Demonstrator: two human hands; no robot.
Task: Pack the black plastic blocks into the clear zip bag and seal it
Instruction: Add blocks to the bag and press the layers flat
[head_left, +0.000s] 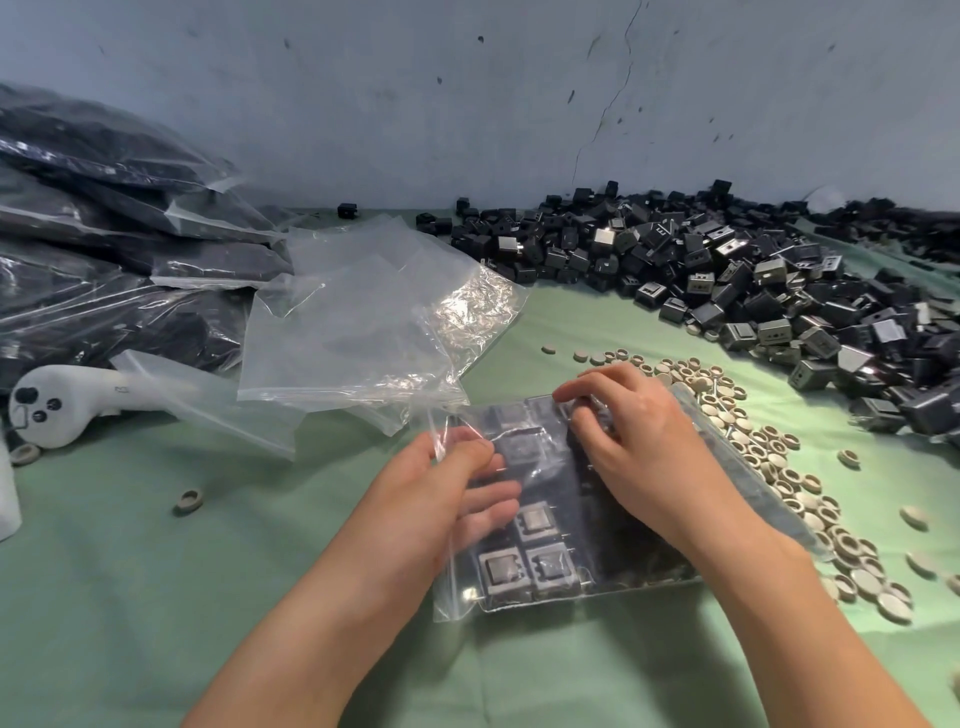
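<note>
Gripping the zip bag (571, 545), left fingers (470, 454) face right fingers (592, 415).

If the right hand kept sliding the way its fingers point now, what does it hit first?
The right hand points up-left along the clear zip bag. Just past the bag's far edge it would likely meet the loose empty bags, though depth is hard to judge.

block pile (727, 270): cut off right | filled bags (78, 234): cut off left | left fingers (488, 499): veiled by zip bag (457, 587)
</note>
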